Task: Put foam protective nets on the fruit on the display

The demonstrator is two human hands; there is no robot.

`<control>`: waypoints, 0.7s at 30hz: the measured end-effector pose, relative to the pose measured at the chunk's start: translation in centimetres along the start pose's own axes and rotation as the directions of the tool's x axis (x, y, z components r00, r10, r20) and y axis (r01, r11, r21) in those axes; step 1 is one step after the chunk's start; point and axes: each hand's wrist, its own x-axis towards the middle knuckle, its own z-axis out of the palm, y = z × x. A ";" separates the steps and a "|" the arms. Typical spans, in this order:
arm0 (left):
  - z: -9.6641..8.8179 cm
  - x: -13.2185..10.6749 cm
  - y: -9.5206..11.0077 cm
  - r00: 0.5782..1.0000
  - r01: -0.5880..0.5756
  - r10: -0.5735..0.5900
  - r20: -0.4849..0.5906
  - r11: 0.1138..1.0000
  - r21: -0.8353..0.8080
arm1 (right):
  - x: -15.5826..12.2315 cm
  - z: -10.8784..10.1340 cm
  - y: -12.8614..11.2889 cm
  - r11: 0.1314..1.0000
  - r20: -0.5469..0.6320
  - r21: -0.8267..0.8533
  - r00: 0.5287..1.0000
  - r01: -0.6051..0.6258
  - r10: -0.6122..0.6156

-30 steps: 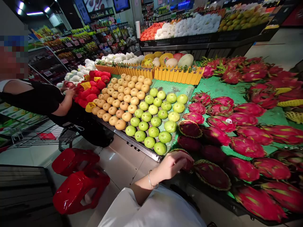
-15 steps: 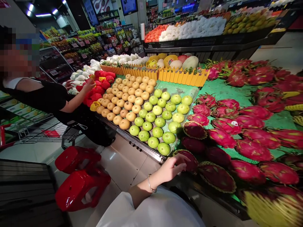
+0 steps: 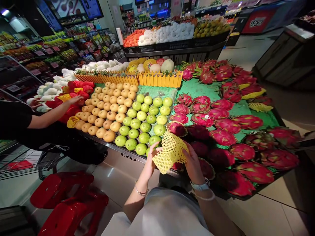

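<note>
A yellow foam fruit net (image 3: pixel 169 153) is held up between both hands in front of my body, over the front edge of the fruit stand. My left hand (image 3: pixel 150 160), with a bangle at the wrist, grips its left side. On the other side my right hand (image 3: pixel 192 160), wearing a watch, has its fingers on the net. Green round fruits (image 3: pixel 144 127) lie in rows just behind the left hand. Dragon fruits (image 3: pixel 223 137) spread out to the right, some of the near ones wrapped in nets. Whether anything sits inside the held net I cannot tell.
Brown pears (image 3: pixel 107 106) fill the stand's left part. A co-worker's arm (image 3: pixel 54 113) reaches over red-netted fruit at far left. Red stools (image 3: pixel 73 209) stand on the floor at lower left. An orange picket fence (image 3: pixel 159 79) divides the stand from melons behind.
My view has swung to the right. My right hand has come into view with the yellow net, and my left hand, empty before, now grips it too.
</note>
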 end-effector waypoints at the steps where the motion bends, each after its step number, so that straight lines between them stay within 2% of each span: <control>1: -0.2 0.0 0.3 1.000 0.009 -0.009 0.011 0.999 -0.037 | 0.2 -0.2 0.1 0.999 -0.014 -0.033 1.000 0.022 -0.023; 4: -0.6 0.4 1.1 0.998 0.056 -0.056 -0.019 0.998 -0.010 | 0.7 -0.7 0.3 0.984 -0.018 -0.144 0.994 0.104 -0.108; 6: -0.8 0.6 1.6 0.996 0.079 -0.072 -0.054 0.988 0.134 | 1.0 -0.9 0.3 0.975 0.004 -0.183 0.992 0.127 -0.128; 8: -0.6 0.7 2.2 0.996 0.034 -0.004 -0.092 0.942 0.333 | 1.4 -1.0 0.5 0.970 0.027 -0.207 0.992 0.128 -0.125; 11: 0.0 0.3 3.0 0.974 -0.082 0.199 -0.111 0.759 0.646 | 1.7 -1.1 1.1 0.968 0.035 -0.221 0.993 0.115 -0.110; 13: 0.6 -0.1 3.3 0.981 -0.093 0.192 -0.039 0.631 0.770 | 1.4 -1.3 1.6 0.971 0.027 -0.216 0.995 0.099 -0.095; 14: 0.8 -0.3 3.4 0.988 -0.088 0.154 -0.008 0.602 0.793 | 1.2 -1.3 1.8 0.973 0.028 -0.211 0.996 0.093 -0.089; 16: 1.2 -0.4 3.1 0.994 -0.038 0.099 -0.037 0.662 0.748 | 0.5 -1.5 2.0 0.979 0.066 -0.189 0.996 0.074 -0.063; 19: 1.3 0.1 2.1 0.974 0.062 0.070 -0.216 0.833 0.550 | 0.1 -2.0 1.8 0.991 0.188 -0.134 0.982 0.000 0.026; 21: 1.2 0.8 1.4 0.961 0.111 0.010 -0.277 0.902 0.417 | 0.5 -2.4 1.6 0.998 0.220 -0.041 0.974 -0.048 0.056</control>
